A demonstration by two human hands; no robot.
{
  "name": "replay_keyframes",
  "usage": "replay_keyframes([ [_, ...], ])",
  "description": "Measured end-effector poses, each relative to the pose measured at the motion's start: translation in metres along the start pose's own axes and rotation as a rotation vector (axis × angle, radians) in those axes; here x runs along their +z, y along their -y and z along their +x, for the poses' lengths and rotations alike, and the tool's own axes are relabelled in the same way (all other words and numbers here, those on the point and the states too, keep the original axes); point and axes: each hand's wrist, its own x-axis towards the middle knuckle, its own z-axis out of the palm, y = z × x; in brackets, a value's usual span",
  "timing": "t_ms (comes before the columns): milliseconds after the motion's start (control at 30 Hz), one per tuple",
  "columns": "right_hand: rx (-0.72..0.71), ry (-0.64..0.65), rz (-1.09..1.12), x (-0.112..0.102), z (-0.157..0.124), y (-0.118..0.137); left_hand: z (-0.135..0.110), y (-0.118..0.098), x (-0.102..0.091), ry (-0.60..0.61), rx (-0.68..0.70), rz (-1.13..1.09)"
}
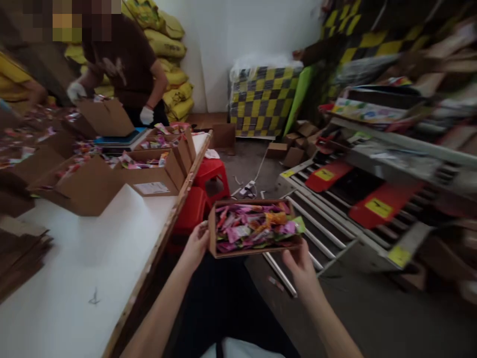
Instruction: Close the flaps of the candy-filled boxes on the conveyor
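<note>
Off the right edge of the white surface, out over the floor, a shallow cardboard box sits level between two bare hands. It's an open rectangular tray of plain brown card, crammed to the rim with small packets. They're glossy, crinkled wrappers, mostly pink and purple with orange and green mixed in, and one green one pokes over the right end.

The left grip is closed on the box's left short wall, thumb against the card, the other fingers hidden behind it. The right grip is closed on the near right corner from below, fingertips up on the front wall. So the box spans the gap between the two, held at both ends, just beside the surface's right edge and not touching it.

Beyond the box, two red plastic stools stand tight against that right edge. Off to the right, a sloping rack of metal rollers carries flat red cards with yellow labels.

Toward the far right corner of the surface, more open brown boxes hold the same bright packets. A co-worker in white gloves stands at the far edge with a hand on another box. Flattened brown card lies stacked at the left edge.
</note>
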Motion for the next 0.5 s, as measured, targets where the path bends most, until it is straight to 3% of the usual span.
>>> replay_keyframes([
  [133,0.031,-0.295,-0.185,-0.093,-0.031,-0.008,-0.013,0.079,0.076,0.238,-0.183,-0.028],
  [233,0.076,-0.392,-0.271,-0.129,-0.044,-0.012,-0.019,0.109,0.114,0.343,-0.143,0.145],
  [333,0.099,-0.38,-0.272,-0.143,-0.048,-0.014,-0.021,0.103,0.131,0.338,-0.012,0.256],
  [433,0.019,-0.382,-0.289,-0.152,-0.044,-0.002,-0.024,0.073,0.135,0.343,0.289,0.391],
  [500,-0.063,-0.333,-0.355,-0.158,-0.038,0.013,-0.025,0.053,0.137,0.415,0.477,0.492],
])
